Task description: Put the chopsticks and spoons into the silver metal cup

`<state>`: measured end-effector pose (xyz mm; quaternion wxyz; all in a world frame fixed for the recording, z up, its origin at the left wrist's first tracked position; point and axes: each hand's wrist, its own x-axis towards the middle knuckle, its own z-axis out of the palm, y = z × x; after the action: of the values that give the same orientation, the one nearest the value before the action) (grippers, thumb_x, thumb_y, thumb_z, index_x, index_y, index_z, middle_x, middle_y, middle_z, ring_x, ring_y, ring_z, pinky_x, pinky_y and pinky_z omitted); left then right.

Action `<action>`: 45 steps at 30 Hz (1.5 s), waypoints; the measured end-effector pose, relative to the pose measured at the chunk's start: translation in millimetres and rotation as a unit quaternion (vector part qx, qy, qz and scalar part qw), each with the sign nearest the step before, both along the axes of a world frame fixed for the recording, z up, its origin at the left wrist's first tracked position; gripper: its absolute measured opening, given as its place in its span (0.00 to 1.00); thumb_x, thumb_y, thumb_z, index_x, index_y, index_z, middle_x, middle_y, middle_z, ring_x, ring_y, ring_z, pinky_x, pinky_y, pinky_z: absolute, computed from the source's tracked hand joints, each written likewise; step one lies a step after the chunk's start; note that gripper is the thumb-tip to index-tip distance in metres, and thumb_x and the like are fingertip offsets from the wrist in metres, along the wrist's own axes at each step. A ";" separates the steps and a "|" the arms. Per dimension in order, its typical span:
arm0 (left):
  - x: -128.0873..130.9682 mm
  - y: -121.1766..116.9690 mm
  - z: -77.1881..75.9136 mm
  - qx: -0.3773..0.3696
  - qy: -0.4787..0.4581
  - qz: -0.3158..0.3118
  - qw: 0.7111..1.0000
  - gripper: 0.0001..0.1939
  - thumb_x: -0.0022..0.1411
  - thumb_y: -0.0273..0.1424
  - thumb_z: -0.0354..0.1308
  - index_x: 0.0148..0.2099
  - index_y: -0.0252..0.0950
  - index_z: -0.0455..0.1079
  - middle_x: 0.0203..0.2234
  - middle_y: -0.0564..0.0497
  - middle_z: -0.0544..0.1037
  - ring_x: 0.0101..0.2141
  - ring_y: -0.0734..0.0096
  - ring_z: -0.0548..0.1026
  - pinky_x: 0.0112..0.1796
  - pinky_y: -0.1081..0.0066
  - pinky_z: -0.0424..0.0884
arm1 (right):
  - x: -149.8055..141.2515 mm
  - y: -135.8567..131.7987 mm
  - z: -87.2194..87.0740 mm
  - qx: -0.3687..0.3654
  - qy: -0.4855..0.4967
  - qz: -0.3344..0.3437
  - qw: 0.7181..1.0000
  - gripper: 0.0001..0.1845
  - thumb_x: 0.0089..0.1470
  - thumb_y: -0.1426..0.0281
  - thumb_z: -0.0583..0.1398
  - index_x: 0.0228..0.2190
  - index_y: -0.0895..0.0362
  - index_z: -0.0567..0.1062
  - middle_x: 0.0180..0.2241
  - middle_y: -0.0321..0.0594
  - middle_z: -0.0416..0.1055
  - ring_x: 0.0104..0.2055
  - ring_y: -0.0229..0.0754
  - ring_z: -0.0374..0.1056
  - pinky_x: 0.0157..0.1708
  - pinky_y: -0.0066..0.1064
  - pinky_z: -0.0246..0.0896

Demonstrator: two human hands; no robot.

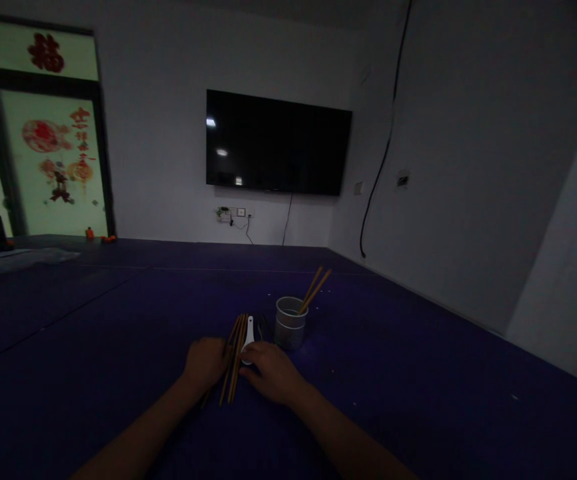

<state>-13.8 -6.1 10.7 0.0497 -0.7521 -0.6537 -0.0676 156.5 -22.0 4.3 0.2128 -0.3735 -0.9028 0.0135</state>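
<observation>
A large black flat-screen television (278, 143) is hanging on the white wall at upper centre. Below it, a white socket strip (232, 213) is sitting with a cable trailing down. At upper left, a glass door with red paper decorations (53, 153) is glowing. A black cable (386, 140) is running down the right wall.

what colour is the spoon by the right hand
White; the spoon lies beside the chopsticks, seen in the head view.

A dark blue mat-like surface (418, 373) spreads across the room to the white walls. On it lie a bundle of brown wooden chopsticks (233, 357) and a white ceramic spoon (249, 331) just beside them. Near these stands a round grey metal holder (290, 323) with two chopsticks leaning in it.
</observation>
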 end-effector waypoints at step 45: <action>0.6 -2.3 2.7 -0.006 0.005 -0.024 1.000 0.21 0.62 0.36 0.38 0.36 0.34 0.71 0.32 0.42 0.77 0.36 0.61 0.75 0.38 0.66 0.66 | -0.8 -6.0 3.5 -0.015 -0.027 -0.014 0.999 0.16 0.54 0.67 0.55 0.46 0.54 0.68 0.45 0.43 0.68 0.48 0.44 0.62 0.47 0.35 0.54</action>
<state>-13.1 -8.4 13.3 0.0473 -0.7682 -0.6356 -0.0610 155.7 -28.1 7.8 0.1831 -0.3894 -0.9026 0.0139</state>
